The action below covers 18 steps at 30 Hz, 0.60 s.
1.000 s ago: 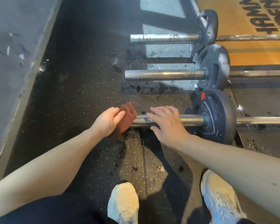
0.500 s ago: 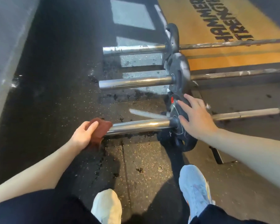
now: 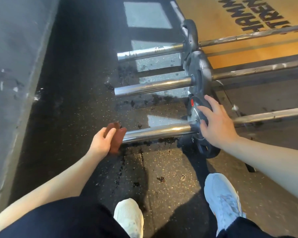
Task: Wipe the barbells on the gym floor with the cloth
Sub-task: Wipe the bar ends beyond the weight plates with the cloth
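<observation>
Three barbells lie side by side on the dark rubber floor. The nearest barbell (image 3: 158, 132) has a shiny chrome sleeve and a black weight plate (image 3: 198, 117). My left hand (image 3: 101, 140) holds a reddish-brown cloth (image 3: 116, 137) pressed against the end of that sleeve. My right hand (image 3: 217, 122) rests flat on the face of the black plate, fingers spread. The middle barbell (image 3: 153, 86) and the far barbell (image 3: 148, 52) lie beyond, each with its own dark plate.
A grey wall (image 3: 16, 66) runs along the left. An orange platform mat (image 3: 247, 23) with black lettering lies at the back right under the bars' shafts. My two white shoes (image 3: 129, 219) stand just short of the nearest bar. Dark crumbs dot the floor.
My right hand left the chrome sleeve and moved right onto the black plate. My left hand with the cloth slid left to the sleeve's end.
</observation>
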Available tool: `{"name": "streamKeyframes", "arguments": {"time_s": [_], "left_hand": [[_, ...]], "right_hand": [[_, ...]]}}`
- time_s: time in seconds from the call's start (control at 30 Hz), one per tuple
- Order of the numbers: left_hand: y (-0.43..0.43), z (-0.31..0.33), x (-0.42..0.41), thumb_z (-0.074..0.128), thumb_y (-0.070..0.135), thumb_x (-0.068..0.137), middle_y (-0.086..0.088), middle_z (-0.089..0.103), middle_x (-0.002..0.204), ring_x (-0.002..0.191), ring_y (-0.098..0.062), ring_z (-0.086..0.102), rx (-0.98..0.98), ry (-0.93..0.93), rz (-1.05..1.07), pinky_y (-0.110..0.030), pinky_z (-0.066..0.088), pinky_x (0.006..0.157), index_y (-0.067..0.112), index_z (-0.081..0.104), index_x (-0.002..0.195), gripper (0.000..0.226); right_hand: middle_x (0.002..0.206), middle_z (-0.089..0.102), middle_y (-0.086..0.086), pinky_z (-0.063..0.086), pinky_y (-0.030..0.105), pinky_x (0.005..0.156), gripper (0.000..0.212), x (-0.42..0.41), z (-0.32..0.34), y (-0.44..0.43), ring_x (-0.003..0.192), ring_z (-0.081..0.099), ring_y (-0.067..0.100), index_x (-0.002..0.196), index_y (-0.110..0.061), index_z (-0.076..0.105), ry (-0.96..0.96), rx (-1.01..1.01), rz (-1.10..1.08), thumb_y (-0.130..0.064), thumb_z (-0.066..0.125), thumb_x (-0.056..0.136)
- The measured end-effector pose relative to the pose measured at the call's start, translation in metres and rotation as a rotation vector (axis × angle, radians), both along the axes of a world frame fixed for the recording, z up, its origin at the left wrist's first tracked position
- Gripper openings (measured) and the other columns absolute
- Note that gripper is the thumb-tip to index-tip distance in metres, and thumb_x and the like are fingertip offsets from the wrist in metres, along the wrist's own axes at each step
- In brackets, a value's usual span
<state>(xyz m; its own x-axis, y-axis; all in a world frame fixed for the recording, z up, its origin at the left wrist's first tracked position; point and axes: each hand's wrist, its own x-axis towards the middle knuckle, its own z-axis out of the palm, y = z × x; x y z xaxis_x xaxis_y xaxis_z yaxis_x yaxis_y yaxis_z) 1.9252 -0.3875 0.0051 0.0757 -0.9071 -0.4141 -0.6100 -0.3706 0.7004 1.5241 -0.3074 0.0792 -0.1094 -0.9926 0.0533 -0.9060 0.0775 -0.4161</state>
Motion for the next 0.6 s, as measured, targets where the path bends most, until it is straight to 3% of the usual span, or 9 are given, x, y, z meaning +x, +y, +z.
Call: {"name": "streamKeyframes", "arguments": {"time_s": [0.07,0.13,0.23,0.3,0.43,0.6], "left_hand": [[0.002,-0.005,0.011,0.064,0.049,0.095,0.005,0.062,0.116,0.099,-0.01,0.061,-0.098,-0.096,-0.218,-0.022,0.046,0.08,0.021,0.06,0.126,0.042],[-0.003,-0.002,0.017,0.069,0.054,0.089,0.012,0.057,0.112,0.1,-0.009,0.059,-0.158,-0.194,-0.427,-0.028,0.047,0.086,0.028,0.061,0.125,0.046],[-0.022,0.007,0.012,0.054,0.083,0.079,0.012,0.059,0.112,0.101,-0.013,0.055,-0.244,-0.442,-0.789,-0.035,0.047,0.088,0.029,0.058,0.136,0.078],[-0.031,0.011,-0.009,0.047,0.09,0.076,0.007,0.061,0.117,0.104,-0.017,0.056,-0.285,-0.588,-0.967,-0.037,0.047,0.09,0.026,0.052,0.14,0.091],[-0.027,0.008,-0.059,0.055,0.079,0.082,0.004,0.059,0.13,0.117,-0.02,0.056,-0.362,-0.698,-1.068,-0.037,0.043,0.101,0.023,0.048,0.14,0.081],[-0.02,-0.004,-0.072,0.048,0.078,0.088,0.004,0.057,0.136,0.119,-0.019,0.054,-0.496,-0.692,-1.046,-0.037,0.042,0.103,0.026,0.042,0.144,0.076]], "right_hand": [[0.166,0.024,0.0,0.026,0.031,0.112,0.048,0.001,-0.001,0.001,0.15,0.025,0.022,0.143,-0.017,0.055,-0.006,0.003,-0.006,-0.011,0.064,0.096],[0.166,0.025,0.0,0.027,0.031,0.111,0.047,0.001,-0.001,0.002,0.15,0.027,0.022,0.141,-0.017,0.057,0.001,-0.002,-0.002,-0.011,0.064,0.096],[0.165,0.027,0.001,0.028,0.032,0.109,0.045,0.001,-0.002,-0.001,0.148,0.03,0.024,0.139,-0.017,0.059,0.015,-0.009,-0.004,-0.012,0.065,0.095],[0.164,0.028,0.001,0.029,0.032,0.109,0.044,0.002,-0.002,-0.002,0.147,0.03,0.024,0.137,-0.018,0.06,0.015,-0.006,-0.012,-0.012,0.065,0.094],[0.164,0.029,0.0,0.028,0.03,0.109,0.043,0.004,0.001,-0.003,0.148,0.03,0.022,0.137,-0.018,0.06,0.023,0.004,-0.023,-0.013,0.066,0.095],[0.165,0.027,-0.003,0.026,0.027,0.11,0.042,0.004,0.003,-0.006,0.15,0.027,0.019,0.137,-0.02,0.06,0.024,0.016,-0.025,-0.013,0.065,0.096]]}}
